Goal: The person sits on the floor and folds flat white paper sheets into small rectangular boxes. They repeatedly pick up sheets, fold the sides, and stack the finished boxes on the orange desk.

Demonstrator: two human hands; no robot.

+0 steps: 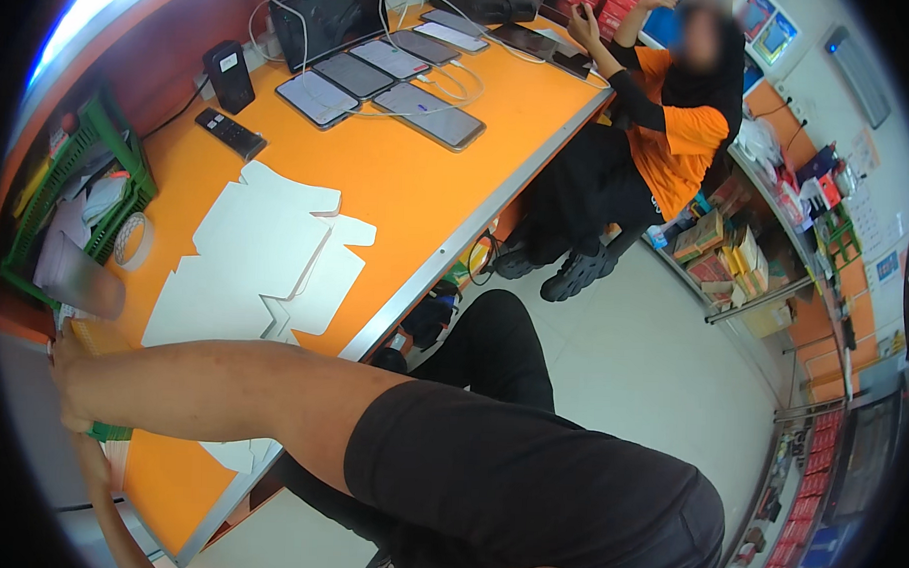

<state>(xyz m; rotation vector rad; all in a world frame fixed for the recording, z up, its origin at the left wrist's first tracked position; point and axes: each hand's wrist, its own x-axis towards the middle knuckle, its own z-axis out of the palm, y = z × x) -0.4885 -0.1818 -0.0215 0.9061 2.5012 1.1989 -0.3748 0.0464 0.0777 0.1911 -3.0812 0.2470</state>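
My right arm reaches across the orange table to its far left end. There my right hand (pixel 71 376) is beside a yellow item (pixel 94 336) and a green item (pixel 109 432), both partly covered by the arm. My left hand (pixel 90 460) comes up from the lower edge, just below the right one. The fingers of both hands are mostly hidden, so what they hold does not show. Flat white die-cut card sheets (pixel 261 227) lie overlapping next to my right forearm. A greyish translucent cup-like container (pixel 86 286) is just beyond my right hand.
A green basket (pixel 129 152) of papers and a tape roll (pixel 134 241) sit at left. Behind are a remote control (pixel 229 133), a black upright device (pixel 228 77) and several phones (pixel 430 116) with cables. A person in an orange shirt (pixel 695 137) sits beyond the table edge.
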